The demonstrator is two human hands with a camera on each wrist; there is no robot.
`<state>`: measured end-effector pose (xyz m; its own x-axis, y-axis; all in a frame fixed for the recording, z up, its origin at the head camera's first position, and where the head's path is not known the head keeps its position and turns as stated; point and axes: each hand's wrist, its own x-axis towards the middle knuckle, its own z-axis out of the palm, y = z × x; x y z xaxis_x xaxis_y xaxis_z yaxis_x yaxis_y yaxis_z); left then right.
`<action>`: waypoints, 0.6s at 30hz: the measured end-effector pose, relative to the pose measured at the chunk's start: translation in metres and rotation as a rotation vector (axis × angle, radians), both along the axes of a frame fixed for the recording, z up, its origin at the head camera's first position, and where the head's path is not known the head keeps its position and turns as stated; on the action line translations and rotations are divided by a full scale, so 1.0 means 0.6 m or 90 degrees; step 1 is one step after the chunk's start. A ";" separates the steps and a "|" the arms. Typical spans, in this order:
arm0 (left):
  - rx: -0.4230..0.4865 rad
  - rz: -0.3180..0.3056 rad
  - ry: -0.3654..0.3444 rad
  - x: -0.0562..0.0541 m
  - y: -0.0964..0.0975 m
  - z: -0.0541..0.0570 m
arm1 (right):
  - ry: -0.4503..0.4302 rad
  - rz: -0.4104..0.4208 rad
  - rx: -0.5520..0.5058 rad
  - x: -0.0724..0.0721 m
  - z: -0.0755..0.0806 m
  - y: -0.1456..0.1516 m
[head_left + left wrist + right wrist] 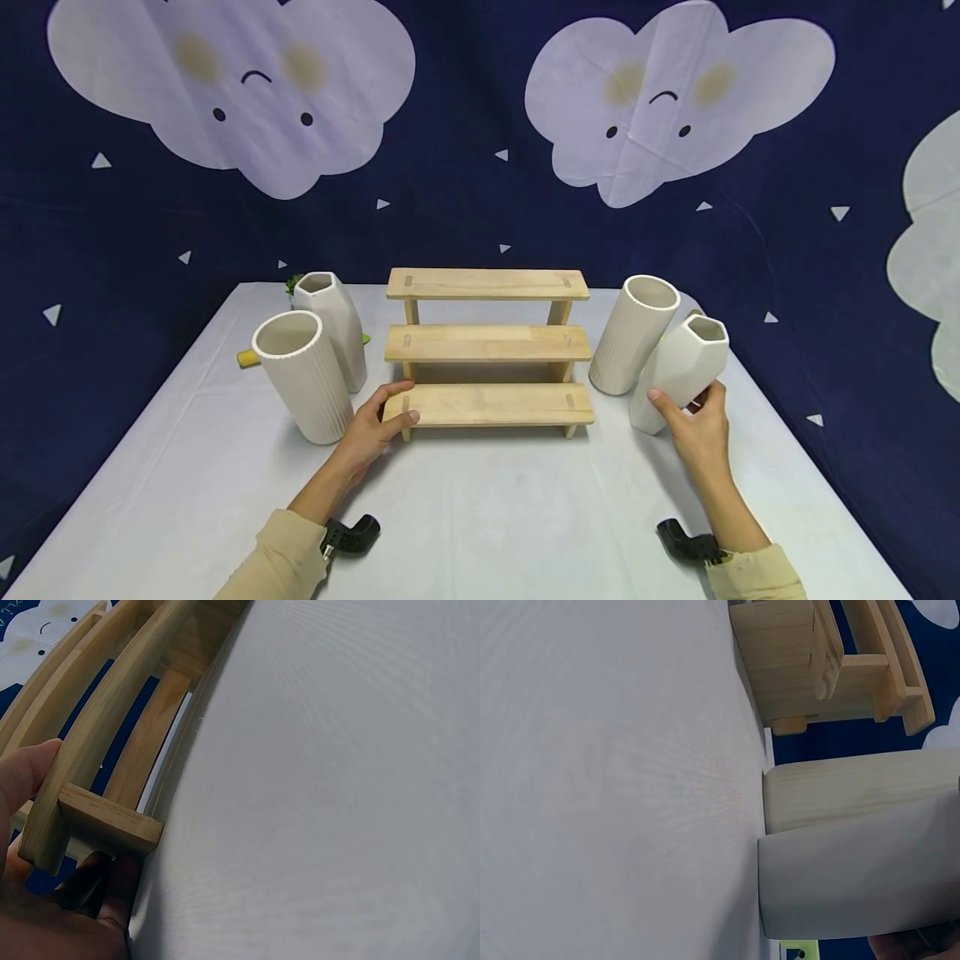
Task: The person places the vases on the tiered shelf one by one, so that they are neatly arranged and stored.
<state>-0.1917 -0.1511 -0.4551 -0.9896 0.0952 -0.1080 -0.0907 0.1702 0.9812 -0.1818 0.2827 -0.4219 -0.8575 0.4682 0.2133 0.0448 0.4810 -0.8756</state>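
A three-tier wooden step shelf (487, 404) stands mid-table. My left hand (369, 427) grips the left end of its lowest board, thumb on the front edge; in the left wrist view the other fingers (120, 889) are beside the leg. On the right, a white faceted vase (678, 367) is held by my right hand (699, 427), thumb against its near side and fingers around the far side, partly hidden. Its base (817, 892) is down at the white cloth in the right wrist view. Just behind it stands a white ribbed vase (632, 342).
Left of the shelf are another ribbed vase (307, 387) and another faceted vase (339, 333). A yellow cylinder end (247, 358) and some green leaves (293, 283) show behind them. A white cloth covers the table (487, 517); a dark blue cloud-patterned curtain (465, 125) hangs behind.
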 end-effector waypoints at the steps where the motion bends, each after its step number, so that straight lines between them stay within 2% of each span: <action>1: 0.000 0.000 -0.001 0.000 0.000 0.000 | 0.000 -0.001 0.001 0.000 0.000 0.000; 11: 0.001 0.003 -0.001 -0.001 0.000 0.000 | 0.035 -0.018 -0.014 0.000 -0.003 -0.001; 18: -0.002 -0.001 0.001 -0.001 -0.001 -0.002 | 0.032 -0.023 -0.013 0.000 -0.001 -0.003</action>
<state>-0.1926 -0.1515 -0.4564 -0.9897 0.0957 -0.1065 -0.0887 0.1741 0.9807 -0.1818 0.2811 -0.4224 -0.8282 0.5032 0.2465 0.0171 0.4624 -0.8865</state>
